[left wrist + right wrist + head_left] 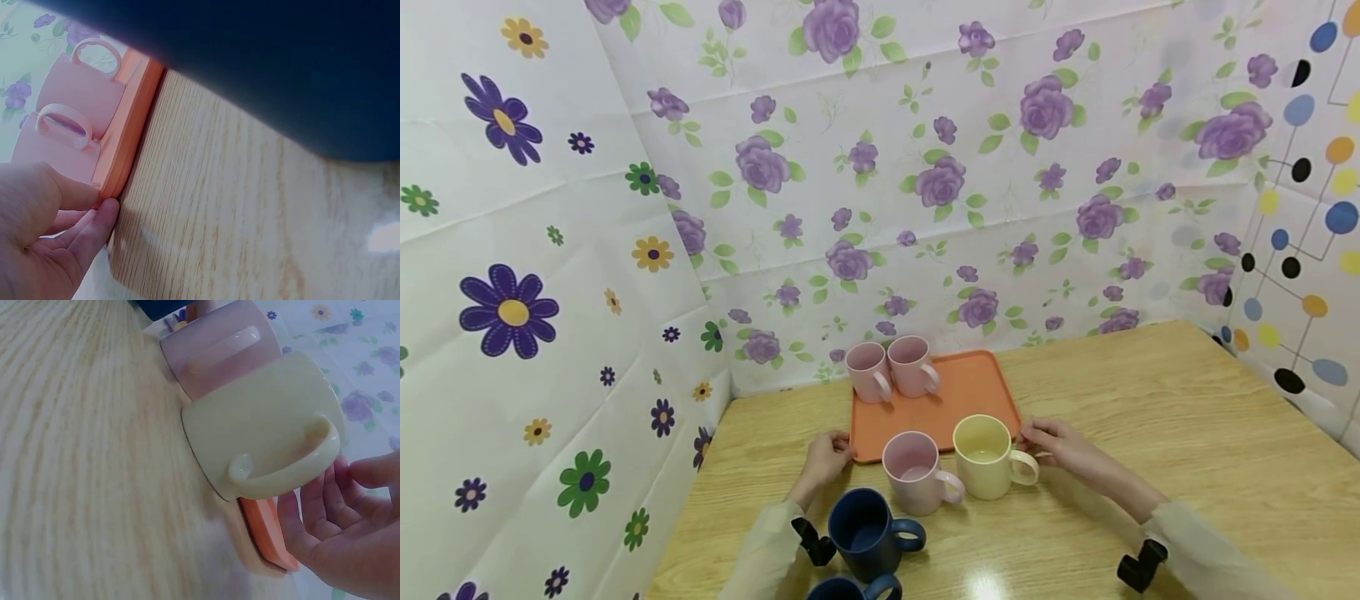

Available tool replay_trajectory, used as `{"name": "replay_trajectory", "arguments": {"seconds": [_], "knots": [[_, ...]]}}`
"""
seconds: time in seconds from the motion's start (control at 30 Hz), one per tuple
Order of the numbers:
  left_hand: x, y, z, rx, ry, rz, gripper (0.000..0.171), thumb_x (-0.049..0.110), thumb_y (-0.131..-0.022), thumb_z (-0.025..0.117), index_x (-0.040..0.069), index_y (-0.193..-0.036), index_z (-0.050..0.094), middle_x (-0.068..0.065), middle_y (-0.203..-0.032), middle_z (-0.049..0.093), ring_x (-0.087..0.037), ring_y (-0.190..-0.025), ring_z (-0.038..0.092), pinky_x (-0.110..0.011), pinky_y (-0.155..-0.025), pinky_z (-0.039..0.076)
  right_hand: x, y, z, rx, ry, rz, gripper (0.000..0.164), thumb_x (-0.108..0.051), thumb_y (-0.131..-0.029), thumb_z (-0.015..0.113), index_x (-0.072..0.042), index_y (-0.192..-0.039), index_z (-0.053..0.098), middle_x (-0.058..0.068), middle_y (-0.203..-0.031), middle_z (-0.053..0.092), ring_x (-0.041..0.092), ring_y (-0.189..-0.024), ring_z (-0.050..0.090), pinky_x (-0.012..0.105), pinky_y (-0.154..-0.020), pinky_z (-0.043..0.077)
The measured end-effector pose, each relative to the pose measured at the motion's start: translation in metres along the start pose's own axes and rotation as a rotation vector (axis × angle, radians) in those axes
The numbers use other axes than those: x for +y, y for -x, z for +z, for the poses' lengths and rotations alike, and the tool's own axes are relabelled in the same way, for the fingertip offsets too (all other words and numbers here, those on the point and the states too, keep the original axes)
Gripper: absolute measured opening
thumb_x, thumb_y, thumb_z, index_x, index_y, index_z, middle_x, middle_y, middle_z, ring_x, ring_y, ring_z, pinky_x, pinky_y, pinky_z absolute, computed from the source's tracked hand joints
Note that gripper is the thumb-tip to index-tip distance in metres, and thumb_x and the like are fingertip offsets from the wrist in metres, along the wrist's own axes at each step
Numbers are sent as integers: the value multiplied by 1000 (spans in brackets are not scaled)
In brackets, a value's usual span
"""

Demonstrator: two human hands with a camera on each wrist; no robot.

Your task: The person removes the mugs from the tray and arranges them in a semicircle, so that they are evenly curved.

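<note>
An orange tray (955, 400) lies on the table, with two pink mugs (913, 367) standing at its back left. My left hand (829, 457) is at the tray's front left corner, where thumb and fingers pinch the rim (115, 178). My right hand (1060, 446) reaches to the front right corner; its fingers (297, 525) are loosely bent at the tray's edge, right behind the handle of a yellow mug (983, 458). Beside that mug, just in front of the tray, stands another pink mug (913, 475).
Two dark blue mugs stand nearer to me, one (861, 533) next to my left forearm and one (838, 590) cut off by the bottom edge. The wooden table (1120, 392) meets a flower-patterned cloth (895, 208) behind the tray. More patterned cloth (595, 400) hangs at the left.
</note>
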State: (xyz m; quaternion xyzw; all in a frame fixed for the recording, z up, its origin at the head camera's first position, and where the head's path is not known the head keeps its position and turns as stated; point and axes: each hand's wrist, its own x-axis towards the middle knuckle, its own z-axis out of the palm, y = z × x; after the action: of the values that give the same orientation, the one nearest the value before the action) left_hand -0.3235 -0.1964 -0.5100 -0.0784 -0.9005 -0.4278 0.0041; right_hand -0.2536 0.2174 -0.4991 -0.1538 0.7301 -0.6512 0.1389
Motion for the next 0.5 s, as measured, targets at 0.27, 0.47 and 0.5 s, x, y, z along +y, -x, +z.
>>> {"name": "replay_trajectory", "arguments": {"seconds": [0.27,0.47,0.5], "knots": [[-1,-4,-1,1,0,-11,34,-1,-85,68,-12,-116,60,-20,-95,66,-22,-81,65,-27,-66,56,-9,-13,-2,12,-8,-26,38,-28,-104,44,8,-107,54,4,-96,59,10,-87,60,27,-81,56],[-3,-6,0,4,4,-12,33,-1,-84,69,-11,-115,61,-19,-94,66,-21,-82,64,-27,-66,55,-18,-24,-1,32,-29,-47,35,-29,-104,44,4,-107,54,7,-97,59,10,-85,60,32,-84,56],[-4,-6,0,4,1,-5,34,-1,-84,69,-12,-115,61,-19,-94,66,-22,-82,64,-28,-66,55,-20,-25,-1,34,-30,-49,33,-29,-104,44,3,-107,54,8,-98,59,10,-85,60,34,-85,56]]}}
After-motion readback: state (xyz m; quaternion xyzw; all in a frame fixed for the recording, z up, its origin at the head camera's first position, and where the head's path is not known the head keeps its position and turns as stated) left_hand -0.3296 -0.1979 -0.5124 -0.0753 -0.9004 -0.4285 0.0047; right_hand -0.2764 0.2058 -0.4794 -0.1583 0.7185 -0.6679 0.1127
